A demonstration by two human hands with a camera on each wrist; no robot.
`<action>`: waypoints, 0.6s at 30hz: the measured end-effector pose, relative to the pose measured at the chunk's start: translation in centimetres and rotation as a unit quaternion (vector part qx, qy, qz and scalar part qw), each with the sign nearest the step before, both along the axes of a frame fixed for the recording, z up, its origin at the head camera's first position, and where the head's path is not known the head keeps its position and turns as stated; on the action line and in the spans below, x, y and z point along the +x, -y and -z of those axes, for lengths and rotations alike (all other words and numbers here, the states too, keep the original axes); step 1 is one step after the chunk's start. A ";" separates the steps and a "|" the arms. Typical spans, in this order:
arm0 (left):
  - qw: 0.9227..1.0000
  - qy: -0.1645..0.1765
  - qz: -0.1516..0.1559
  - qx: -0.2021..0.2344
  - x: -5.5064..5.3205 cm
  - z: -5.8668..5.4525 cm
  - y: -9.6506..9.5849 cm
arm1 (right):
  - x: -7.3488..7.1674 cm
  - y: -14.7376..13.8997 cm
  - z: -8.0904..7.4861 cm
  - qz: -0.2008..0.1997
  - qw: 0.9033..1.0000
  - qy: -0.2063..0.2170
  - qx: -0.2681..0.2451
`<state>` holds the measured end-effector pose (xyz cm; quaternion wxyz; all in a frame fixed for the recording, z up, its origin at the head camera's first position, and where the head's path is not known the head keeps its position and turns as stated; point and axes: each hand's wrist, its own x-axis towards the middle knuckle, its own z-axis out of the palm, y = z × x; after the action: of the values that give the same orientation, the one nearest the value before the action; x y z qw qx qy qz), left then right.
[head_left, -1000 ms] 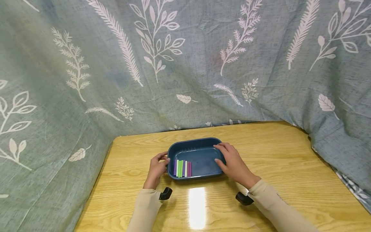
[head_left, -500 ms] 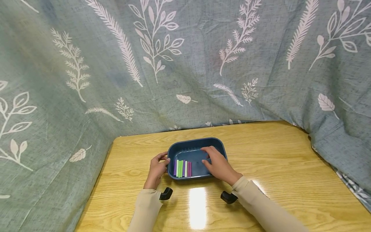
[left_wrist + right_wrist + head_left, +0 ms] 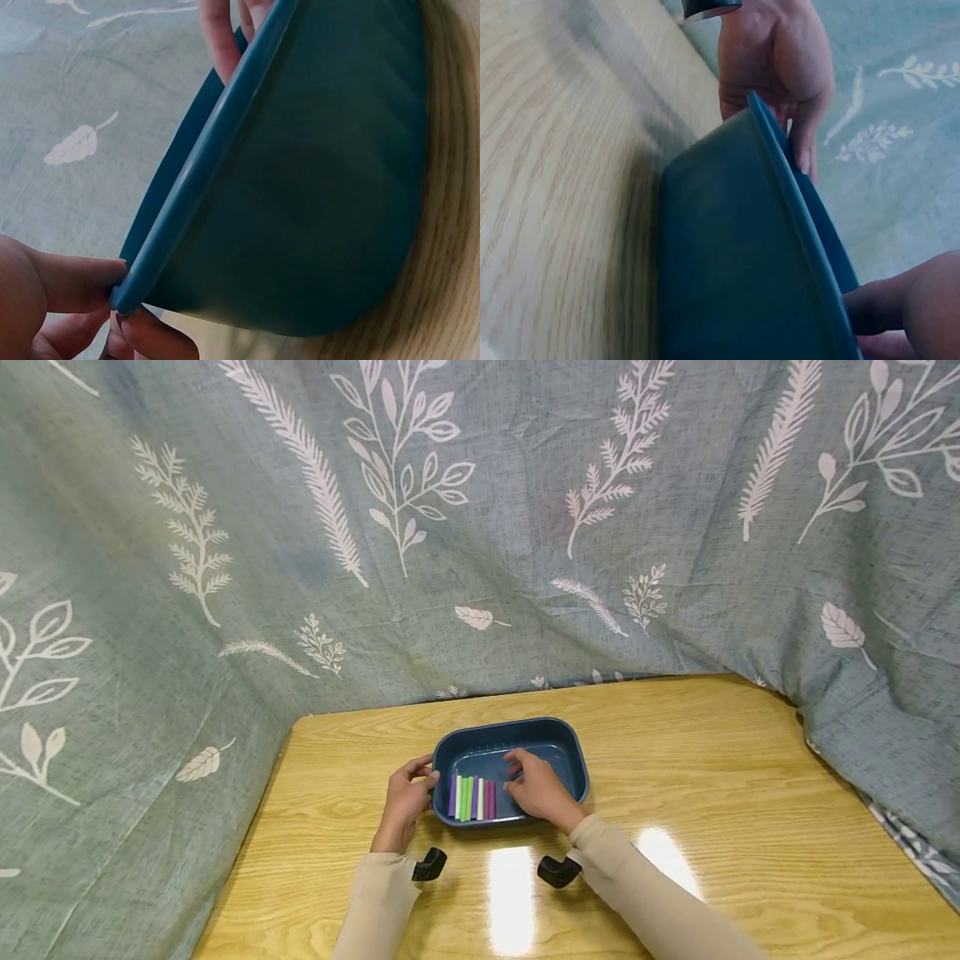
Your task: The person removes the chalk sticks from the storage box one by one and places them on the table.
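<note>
A dark blue plastic tub (image 3: 517,732) stands on the table. At its left end lies a row of several short coloured sticks (image 3: 471,798), purple, white, green and magenta. My left hand (image 3: 405,799) pinches the tub's left rim; in the left wrist view thumb and fingers of that hand (image 3: 52,300) clasp the rim edge of the tub (image 3: 315,195). My right hand (image 3: 542,787) reaches over the near right rim into the tub, fingers loosely bent, just right of the sticks. Nothing shows in its grasp. In the right wrist view, the tub wall (image 3: 720,225) hides the sticks.
Wooden tabletop (image 3: 712,760) extends around the tub, more of it to the right. A leaf-patterned curtain (image 3: 480,527) hangs behind and along both sides. Black camera mounts (image 3: 430,864) stick out from both wrists near the table.
My right hand has moved left from the tub's right end, across the inside toward the sticks. The left hand, the tub and the sticks have stayed in place.
</note>
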<state>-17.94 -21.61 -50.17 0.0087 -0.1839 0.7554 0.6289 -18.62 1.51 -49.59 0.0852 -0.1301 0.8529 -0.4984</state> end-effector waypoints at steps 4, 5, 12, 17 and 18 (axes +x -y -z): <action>1.000 0.002 0.000 0.003 0.1 0.0 0.0 | -0.3 0.6 0.5 0.001 1.000 0.000 0.002; 1.000 0.002 0.000 0.003 0.2 0.0 0.0 | -0.4 0.8 0.6 0.003 1.000 0.000 0.004; 1.000 0.003 0.000 0.013 0.2 0.0 -0.1 | -1.0 1.5 1.6 0.013 0.999 0.000 0.032; 1.000 0.004 -0.002 0.017 0.0 -0.1 -0.1 | -1.2 1.6 1.3 0.012 0.999 0.018 0.043; 1.000 0.004 -0.003 0.019 0.0 -0.1 -0.1 | -1.2 1.5 1.2 0.010 0.999 0.022 0.044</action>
<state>-17.98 -21.51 -50.12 0.0129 -0.1886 0.7425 0.6426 -19.85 -0.04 -50.79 0.1045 -0.1066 0.8733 -0.4637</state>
